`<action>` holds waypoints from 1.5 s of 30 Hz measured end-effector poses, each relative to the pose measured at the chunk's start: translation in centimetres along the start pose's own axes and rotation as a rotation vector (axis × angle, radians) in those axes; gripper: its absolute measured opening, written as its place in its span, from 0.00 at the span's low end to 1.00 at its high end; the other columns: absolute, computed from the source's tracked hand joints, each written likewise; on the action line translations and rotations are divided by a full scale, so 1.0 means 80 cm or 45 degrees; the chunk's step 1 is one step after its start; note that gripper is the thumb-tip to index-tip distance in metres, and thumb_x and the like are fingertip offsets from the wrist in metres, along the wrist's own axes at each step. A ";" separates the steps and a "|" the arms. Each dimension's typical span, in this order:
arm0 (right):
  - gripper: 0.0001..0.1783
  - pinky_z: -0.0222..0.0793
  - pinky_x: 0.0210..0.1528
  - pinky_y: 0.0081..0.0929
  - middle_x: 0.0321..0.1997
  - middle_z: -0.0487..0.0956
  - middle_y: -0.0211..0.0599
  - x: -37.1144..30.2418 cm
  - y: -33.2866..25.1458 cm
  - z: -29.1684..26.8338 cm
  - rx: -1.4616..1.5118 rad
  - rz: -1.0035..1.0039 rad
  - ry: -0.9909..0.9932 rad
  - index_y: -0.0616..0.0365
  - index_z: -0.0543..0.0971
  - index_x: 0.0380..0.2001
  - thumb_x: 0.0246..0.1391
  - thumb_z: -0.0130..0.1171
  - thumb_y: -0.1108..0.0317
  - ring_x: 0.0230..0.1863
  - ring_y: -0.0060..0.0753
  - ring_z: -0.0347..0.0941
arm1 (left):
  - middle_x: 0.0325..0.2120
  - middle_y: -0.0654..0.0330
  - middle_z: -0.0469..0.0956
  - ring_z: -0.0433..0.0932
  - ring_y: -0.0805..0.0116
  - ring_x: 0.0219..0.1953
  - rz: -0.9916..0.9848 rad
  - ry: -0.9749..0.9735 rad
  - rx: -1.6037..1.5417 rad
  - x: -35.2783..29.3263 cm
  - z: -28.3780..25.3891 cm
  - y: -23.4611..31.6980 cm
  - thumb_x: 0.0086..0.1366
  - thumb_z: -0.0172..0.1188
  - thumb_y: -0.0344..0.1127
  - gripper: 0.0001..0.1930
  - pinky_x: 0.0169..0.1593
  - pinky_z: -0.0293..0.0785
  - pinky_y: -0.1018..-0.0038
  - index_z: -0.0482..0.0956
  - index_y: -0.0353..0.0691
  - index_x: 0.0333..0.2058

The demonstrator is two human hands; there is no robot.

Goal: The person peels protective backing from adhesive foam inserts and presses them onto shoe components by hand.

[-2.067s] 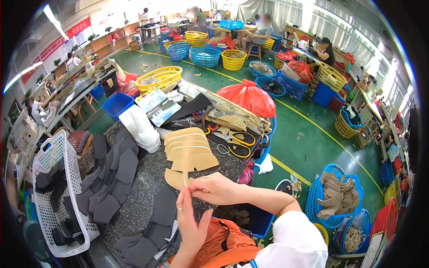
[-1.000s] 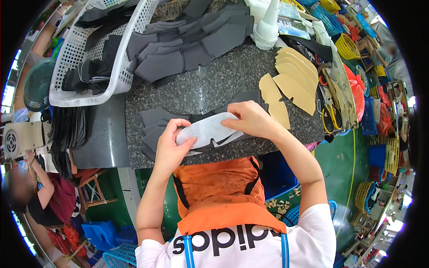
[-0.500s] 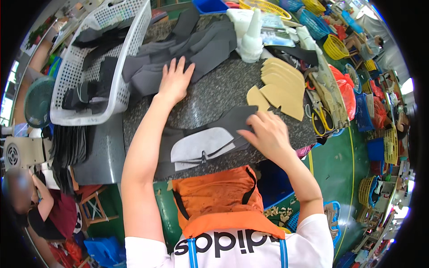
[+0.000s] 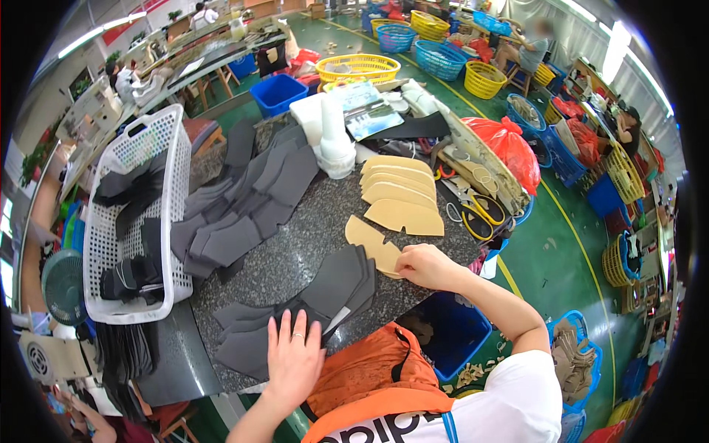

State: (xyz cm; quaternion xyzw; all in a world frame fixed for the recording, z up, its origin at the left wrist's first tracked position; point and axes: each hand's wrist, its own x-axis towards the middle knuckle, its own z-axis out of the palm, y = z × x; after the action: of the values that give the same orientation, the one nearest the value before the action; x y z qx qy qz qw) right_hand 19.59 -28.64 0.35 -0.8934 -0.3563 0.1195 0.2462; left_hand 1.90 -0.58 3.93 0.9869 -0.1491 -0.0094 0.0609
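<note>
My left hand (image 4: 297,358) lies with fingers spread on the near edge of a fanned stack of dark grey cut pieces (image 4: 332,284), close to the table's front edge. A pale strip shows at the right side of this stack. My right hand (image 4: 428,267) is closed, its fingertips pinching the near right end of a single tan notched piece (image 4: 369,240). Just beyond it, several more tan pieces (image 4: 405,210) overlap in a row. More dark grey pieces (image 4: 247,199) are spread at the table's far left.
A white perforated basket (image 4: 177,221) holding dark pieces stands left. A white bottle (image 4: 336,151) stands at the back. Yellow-handled scissors (image 4: 484,216) lie in a tray at right. Under the front edge is a blue bin (image 4: 458,332); a red bag (image 4: 509,151) sits beyond the tray.
My left hand has gone from the far dark pieces to the near stack. My right hand has moved from a dark piece to the tan one. The light grey piece no longer shows; the view has shifted.
</note>
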 end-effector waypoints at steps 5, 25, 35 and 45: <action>0.07 0.75 0.34 0.30 0.26 0.81 0.43 0.011 0.007 -0.012 0.346 0.076 -0.063 0.64 0.80 0.29 0.48 0.57 0.72 0.28 0.37 0.80 | 0.61 0.43 0.61 0.58 0.49 0.65 0.365 0.443 -0.141 0.116 0.061 0.088 0.49 0.69 0.47 0.38 0.66 0.49 0.46 0.68 0.34 0.56; 0.06 0.66 0.49 0.35 0.46 0.76 0.48 -0.029 -0.102 -0.048 1.356 -0.549 0.068 0.61 0.73 0.24 0.53 0.53 0.72 0.60 0.34 0.62 | 0.33 0.58 0.79 0.73 0.72 0.32 -0.379 0.357 -2.348 0.083 0.003 0.058 0.65 0.52 0.33 0.08 0.33 0.69 0.75 0.74 0.34 0.35; 0.29 0.63 0.21 0.25 0.26 0.73 0.32 -0.038 -0.136 -0.047 0.536 -0.783 0.442 0.57 0.76 0.28 0.52 0.59 0.38 0.25 0.33 0.71 | 0.39 0.49 0.71 0.71 0.54 0.44 -0.013 0.951 -0.905 0.028 -0.029 0.022 0.58 0.53 0.31 0.08 0.52 0.67 0.59 0.75 0.30 0.30; 0.16 0.64 0.49 0.29 0.50 0.74 0.41 -0.018 -0.141 -0.004 2.043 -0.471 -0.351 0.63 0.71 0.16 0.56 0.57 0.67 0.45 0.28 0.69 | 0.50 0.51 0.71 0.69 0.57 0.55 -0.164 0.606 -2.823 0.010 -0.027 0.021 0.68 0.46 0.42 0.14 0.61 0.62 0.56 0.74 0.40 0.31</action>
State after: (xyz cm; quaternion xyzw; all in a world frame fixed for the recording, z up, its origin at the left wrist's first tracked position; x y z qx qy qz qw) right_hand 12.13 -22.71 6.63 -0.3511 -0.3309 0.4029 0.7777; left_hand 2.27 -2.15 6.30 0.3713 0.0077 0.0485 0.9272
